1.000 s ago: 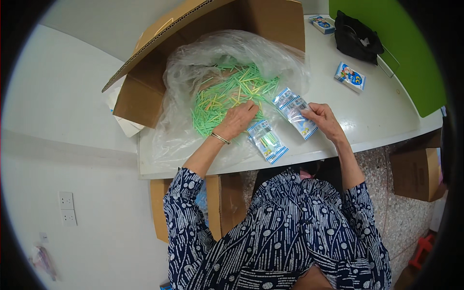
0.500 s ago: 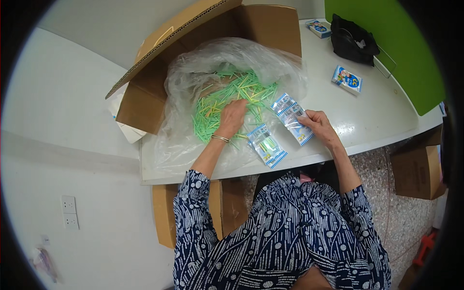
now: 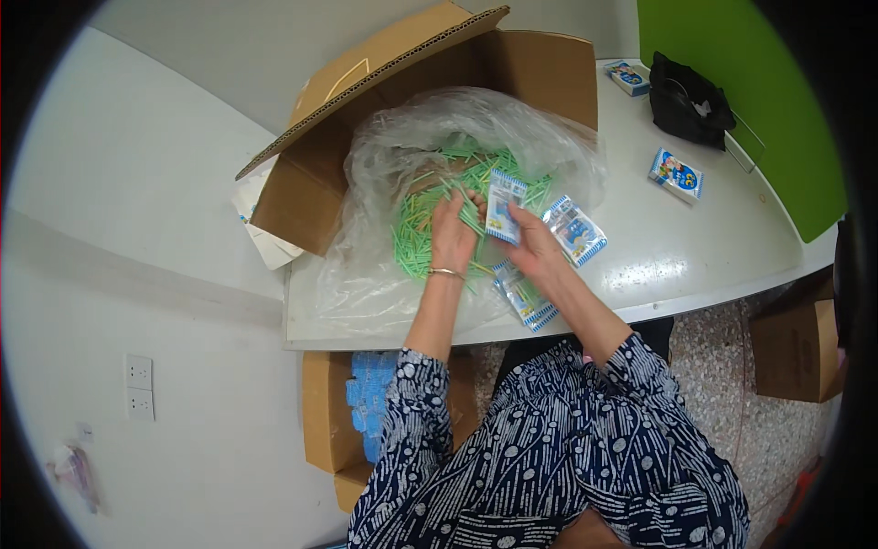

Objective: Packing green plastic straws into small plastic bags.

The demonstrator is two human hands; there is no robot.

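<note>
A heap of thin green and yellow sticks [image 3: 414, 240] lies in a clear plastic bag [image 3: 352, 284] that spills from a cardboard box on its side. Over the heap my left hand [image 3: 454, 233] is closed around several green sticks [image 3: 470, 216], their ends poking out past the fingers. Beside it, my right hand [image 3: 538, 245] grips a small blue-and-white plastic packet [image 3: 506, 203] by its lower part, close to those sticks. Another packet [image 3: 576, 231] rests on the table right of that hand. Below, partly behind my right wrist, lies a packet with green sticks showing inside [image 3: 523, 297].
The cardboard box [image 3: 297, 201] stands on the white table [image 3: 631, 274]. At the right are a small printed box [image 3: 677, 174], another one [image 3: 628, 78] and a black bag [image 3: 690, 105] by a green panel [image 3: 777, 119]. An open carton with blue packs [image 3: 369, 393] sits below the table edge.
My right hand has moved left and holds one packet up beside my left hand; another packet stays on the table. Green sticks now show in my left hand. The view has shifted slightly.
</note>
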